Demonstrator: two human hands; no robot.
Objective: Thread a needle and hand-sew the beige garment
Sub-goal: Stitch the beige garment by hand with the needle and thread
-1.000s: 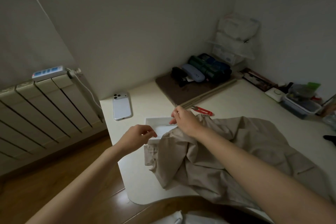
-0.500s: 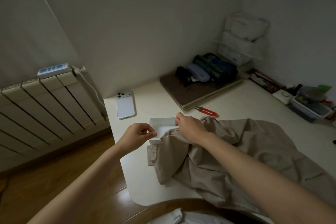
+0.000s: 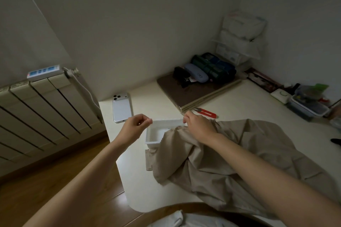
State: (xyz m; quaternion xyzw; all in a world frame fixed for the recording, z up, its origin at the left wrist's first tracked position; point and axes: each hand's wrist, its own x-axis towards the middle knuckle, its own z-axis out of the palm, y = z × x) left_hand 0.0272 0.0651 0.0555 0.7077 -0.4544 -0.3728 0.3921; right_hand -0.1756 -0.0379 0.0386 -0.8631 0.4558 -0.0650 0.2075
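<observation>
Your left fingers (image 3: pixel 148 121) pinch shut, seemingly on thread too fine to see; your right fingers (image 3: pixel 185 119) pinch the needle (image 3: pixel 182 114). The limp, light beige garment (image 3: pixel 221 162) lies just beneath them: grip its folded edge.

I am counting two hands of mine, one left hand (image 3: pixel 135 127) and one right hand (image 3: pixel 199 125). I am also counting one beige garment (image 3: pixel 230 162), one white tray (image 3: pixel 156 131), one white phone (image 3: pixel 120 108), one pair of red thread snips (image 3: pixel 206 112), one power strip (image 3: pixel 44 71) and one radiator (image 3: pixel 36 112).
</observation>
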